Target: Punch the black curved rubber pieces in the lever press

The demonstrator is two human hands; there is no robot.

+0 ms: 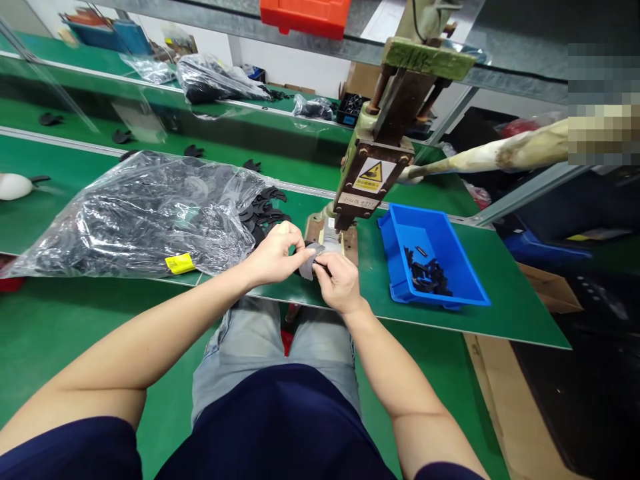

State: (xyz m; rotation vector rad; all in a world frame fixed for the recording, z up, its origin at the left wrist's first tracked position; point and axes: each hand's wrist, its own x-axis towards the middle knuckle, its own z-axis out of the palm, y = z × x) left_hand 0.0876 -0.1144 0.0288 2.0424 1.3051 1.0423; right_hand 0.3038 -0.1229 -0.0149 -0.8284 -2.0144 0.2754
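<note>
Between my two hands is a curved dark grey plastic part (312, 261), held just in front of the base of a green hand press (370, 167). My left hand (281, 253) pinches it from the left with thumb and forefinger. From the right, the closed fingers of my right hand (340, 280) grip its other edge; a small dark piece may be under them, but I cannot make it out. Left of my hands, similar dark curved parts (263, 213) spill from the mouth of a clear plastic bag (165, 213) with a yellow label.
A blue bin (430, 260) with small black pieces stands right of the press. Behind the green table (520, 300) runs a green conveyor (160, 150) with scattered dark parts. The press lever (500, 153) reaches out to the right. An orange bin (305, 15) sits on the shelf above.
</note>
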